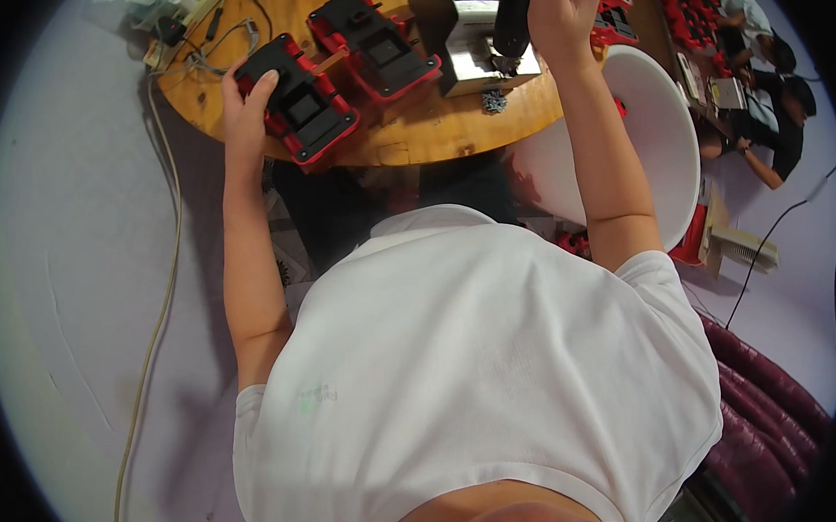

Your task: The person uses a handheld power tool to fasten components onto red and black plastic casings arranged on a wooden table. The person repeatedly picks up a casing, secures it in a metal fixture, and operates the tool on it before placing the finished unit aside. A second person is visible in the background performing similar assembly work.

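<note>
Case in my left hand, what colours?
The case is black with red edges, in the head view.

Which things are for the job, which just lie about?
Likely job things:
rectangular red-and-black case, gripped by the left hand
second red-and-black rectangular case
shiny boxy metal machine near the right hand

Likely lying about:
crumpled clear plastic
long beige cable
maroon fabric

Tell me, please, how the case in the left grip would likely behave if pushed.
The case looks stiff, showing no sag. Its broad, boxy shape should resist rolling. Its near end appears close to the table edge, so a push that way might tip it off.
</note>
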{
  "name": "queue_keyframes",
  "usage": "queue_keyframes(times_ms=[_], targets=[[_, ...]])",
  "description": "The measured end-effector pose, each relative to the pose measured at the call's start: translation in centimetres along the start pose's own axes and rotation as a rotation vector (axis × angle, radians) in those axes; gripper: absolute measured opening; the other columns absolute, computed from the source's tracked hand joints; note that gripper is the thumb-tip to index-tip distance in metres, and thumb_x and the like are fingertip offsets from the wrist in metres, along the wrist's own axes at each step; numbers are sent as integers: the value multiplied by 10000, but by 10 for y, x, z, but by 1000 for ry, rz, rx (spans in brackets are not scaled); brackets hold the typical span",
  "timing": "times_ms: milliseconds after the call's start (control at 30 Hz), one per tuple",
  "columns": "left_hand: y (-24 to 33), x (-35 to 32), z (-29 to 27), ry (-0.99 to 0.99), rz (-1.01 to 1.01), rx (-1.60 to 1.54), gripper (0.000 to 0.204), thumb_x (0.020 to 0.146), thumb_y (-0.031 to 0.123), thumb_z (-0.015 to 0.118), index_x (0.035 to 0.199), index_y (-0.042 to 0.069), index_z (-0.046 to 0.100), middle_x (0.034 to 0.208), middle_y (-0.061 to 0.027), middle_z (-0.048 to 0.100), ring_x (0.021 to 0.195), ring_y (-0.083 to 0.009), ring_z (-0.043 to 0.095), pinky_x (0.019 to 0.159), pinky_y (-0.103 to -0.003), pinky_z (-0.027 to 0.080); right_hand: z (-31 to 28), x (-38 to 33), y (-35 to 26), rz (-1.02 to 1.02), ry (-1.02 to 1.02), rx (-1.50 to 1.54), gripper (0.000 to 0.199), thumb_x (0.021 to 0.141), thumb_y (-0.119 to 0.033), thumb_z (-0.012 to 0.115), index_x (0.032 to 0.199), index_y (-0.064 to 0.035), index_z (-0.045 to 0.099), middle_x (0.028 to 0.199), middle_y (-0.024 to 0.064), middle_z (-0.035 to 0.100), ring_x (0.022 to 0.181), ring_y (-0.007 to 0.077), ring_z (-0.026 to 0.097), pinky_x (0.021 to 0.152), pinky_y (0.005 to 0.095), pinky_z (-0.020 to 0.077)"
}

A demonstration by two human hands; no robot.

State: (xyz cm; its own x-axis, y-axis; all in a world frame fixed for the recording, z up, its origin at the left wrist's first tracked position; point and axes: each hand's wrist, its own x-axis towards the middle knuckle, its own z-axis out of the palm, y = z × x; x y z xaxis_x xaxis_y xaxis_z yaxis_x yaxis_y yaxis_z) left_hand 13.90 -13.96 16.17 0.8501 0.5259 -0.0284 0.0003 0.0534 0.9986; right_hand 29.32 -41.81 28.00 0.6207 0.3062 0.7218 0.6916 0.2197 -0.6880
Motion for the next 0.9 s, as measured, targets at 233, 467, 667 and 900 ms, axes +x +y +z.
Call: queue_keyframes(times_ms=[233,467,667,900], targets=[[2,0,4,-19,-2,12,584,863,237,686,1331,1,428,1194,-100,538,1089,-174,538,976,-290,405,-19,-44,-6,-27,310,-35,656,866,-543,640,1202,-16,442,813,42,562,617,112,544,545,248,447],[5,-1,4,-11,0,43,588,866,245,683,1338,6,428,1210,-102,538,1115,-181,529,995,-300,393,-26,-61,7,-45,359,-100,678,866,-563,626,1221,-19,432,839,38,553,652,114,529,561,252,437],[3,-2,3,-7,13,44,586,867,251,685,1337,9,431,1209,-102,542,1111,-178,533,994,-300,392,-31,-51,-1,59,322,-76,597,888,-546,604,1156,-34,453,813,36,550,631,105,533,547,251,445],[5,-2,4,-9,0,35,596,861,264,690,1336,10,434,1209,-97,542,1107,-176,534,989,-296,394,-24,-52,-5,-60,361,-64,577,890,-534,607,1137,-36,454,786,38,552,578,105,528,508,251,435]])
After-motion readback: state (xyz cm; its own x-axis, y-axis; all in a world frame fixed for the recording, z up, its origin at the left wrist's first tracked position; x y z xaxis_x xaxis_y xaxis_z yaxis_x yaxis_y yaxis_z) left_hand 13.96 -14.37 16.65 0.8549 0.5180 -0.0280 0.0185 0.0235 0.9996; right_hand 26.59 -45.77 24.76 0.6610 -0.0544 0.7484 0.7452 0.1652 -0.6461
